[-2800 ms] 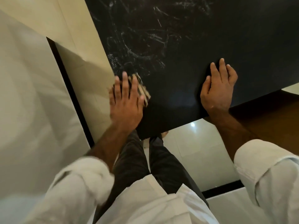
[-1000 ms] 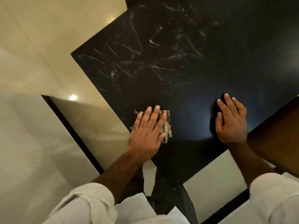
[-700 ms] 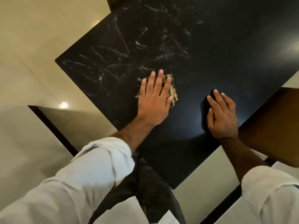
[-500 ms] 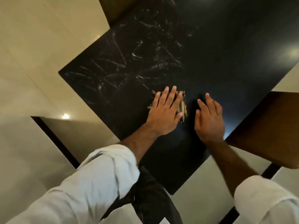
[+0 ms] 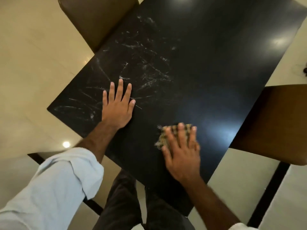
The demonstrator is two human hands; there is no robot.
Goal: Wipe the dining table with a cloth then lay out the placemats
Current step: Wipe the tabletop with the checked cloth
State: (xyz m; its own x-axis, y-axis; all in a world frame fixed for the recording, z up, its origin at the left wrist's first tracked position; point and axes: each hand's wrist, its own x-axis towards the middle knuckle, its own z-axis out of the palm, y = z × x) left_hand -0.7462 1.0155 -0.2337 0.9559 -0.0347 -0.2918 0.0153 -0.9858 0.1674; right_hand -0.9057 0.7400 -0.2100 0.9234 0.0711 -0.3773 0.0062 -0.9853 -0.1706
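Observation:
The dining table has a glossy black top with white smears across its left half. My left hand lies flat on those smears with fingers spread and nothing under it. A small tan checked cloth with frayed edges sits near the table's front edge. My right hand presses down on the cloth, fingers spread over it and slightly blurred. Most of the cloth is hidden under that hand. I see no placemats.
A brown chair is tucked in at the table's far left side, and another brown chair stands at the right side. Cream floor tiles with black strips surround the table. My dark trousers touch the front corner.
The cloth has passed from my left hand to my right hand, which now pushes it near the front edge. My left hand has moved left and rests bare on the smeared area.

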